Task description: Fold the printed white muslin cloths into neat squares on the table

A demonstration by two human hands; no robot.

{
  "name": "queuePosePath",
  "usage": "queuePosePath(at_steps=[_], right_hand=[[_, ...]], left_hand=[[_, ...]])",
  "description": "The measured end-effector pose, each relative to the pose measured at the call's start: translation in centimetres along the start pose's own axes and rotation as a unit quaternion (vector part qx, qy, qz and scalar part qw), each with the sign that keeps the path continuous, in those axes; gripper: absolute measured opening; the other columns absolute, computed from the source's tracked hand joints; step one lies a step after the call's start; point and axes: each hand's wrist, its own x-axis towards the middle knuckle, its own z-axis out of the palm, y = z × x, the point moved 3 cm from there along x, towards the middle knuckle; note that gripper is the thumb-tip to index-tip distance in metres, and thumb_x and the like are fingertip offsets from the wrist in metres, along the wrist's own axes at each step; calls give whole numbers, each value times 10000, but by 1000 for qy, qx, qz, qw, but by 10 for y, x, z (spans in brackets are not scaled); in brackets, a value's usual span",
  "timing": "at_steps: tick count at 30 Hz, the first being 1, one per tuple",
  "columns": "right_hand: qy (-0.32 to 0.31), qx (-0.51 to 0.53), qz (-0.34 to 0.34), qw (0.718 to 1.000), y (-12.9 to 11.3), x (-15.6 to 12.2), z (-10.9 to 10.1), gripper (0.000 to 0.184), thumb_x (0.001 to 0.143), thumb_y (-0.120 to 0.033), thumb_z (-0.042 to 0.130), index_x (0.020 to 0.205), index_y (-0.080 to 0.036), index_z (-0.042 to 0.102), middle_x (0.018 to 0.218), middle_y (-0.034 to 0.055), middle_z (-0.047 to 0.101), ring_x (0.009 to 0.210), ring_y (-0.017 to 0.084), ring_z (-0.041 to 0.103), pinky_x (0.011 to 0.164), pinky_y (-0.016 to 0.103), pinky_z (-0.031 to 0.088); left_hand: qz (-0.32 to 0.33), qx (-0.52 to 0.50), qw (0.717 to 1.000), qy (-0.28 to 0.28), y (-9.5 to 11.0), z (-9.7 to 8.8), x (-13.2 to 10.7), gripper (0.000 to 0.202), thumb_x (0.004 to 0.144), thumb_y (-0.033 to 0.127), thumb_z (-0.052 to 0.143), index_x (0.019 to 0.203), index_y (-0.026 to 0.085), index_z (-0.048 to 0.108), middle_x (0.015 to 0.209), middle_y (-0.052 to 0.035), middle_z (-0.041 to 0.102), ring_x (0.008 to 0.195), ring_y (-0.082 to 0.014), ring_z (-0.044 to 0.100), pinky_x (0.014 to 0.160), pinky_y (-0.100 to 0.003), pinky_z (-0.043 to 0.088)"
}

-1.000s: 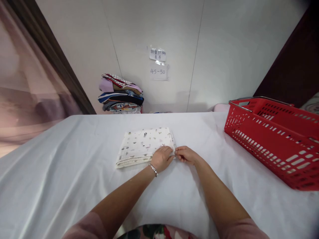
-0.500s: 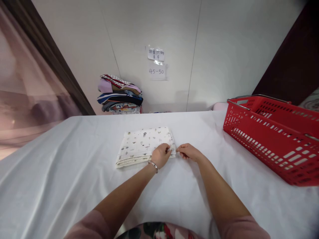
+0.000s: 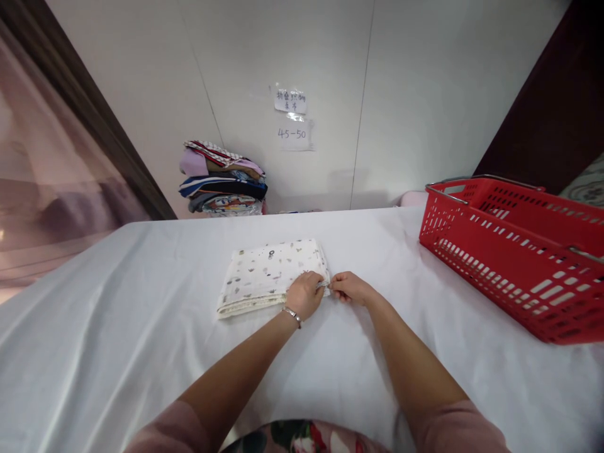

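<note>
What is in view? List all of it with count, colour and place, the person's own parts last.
Folded cloth: 1, white with small prints, centre of table
Table cover: 1, white, over the table
Basket: 1, red, on the table, right
Fabric stack: 1, multicoloured, beyond the far edge, left
Paper signs: 2, white, on the wall
Wall: 1, pale grey, behind
Curtain: 1, sheer pink, left
Dark panel: 1, maroon, right
Pink item: 1, mostly hidden, beside the basket
Bracelet: 1, silver, left wrist
Sleeves: 2, pink, bottom
Left hand: 1, bare, at cloth's near right corner
Right hand: 1, bare, just right of it
</note>
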Motion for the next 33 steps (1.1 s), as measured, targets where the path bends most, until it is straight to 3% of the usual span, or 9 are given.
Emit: queuePosePath(at_steps=[9,18,27,33], right_hand=[[32,-21,-19,999,-4,-2,-5,100,647,-133,530,553,-161,508,388,-73,447,339,48,370,366,179,264],[19,5,16,1000,2,0,-4,94,682,-207,549,604,-167,514,425,-63,481,321,48,366,344,187,223],[24,40,-16,999,2,5,0,82,640,-163,542,564,-165,510,404,-71,456,325,45,358,343,189,224],[34,76,-21,996,-6,0,1,105,688,-244,544,619,-174,508,444,-79,457,337,36,346,340,186,204]], left_hand=[[0,-14,1000,13,0,1,-3,64,763,156,518,809,194,540,801,-15,586,788,-157,519,735,-284,413],[-12,-28,999,19,-3,4,-4,82,753,148,529,820,186,555,801,-19,597,779,-156,526,718,-284,421],[10,-35,999,17,1,2,-6,172,710,214,596,875,177,563,836,-40,598,821,-180,527,752,-307,425],[-98,-56,994,13,-7,1,0,96,713,217,580,804,189,569,748,-8,588,708,-140,538,649,-252,415]])
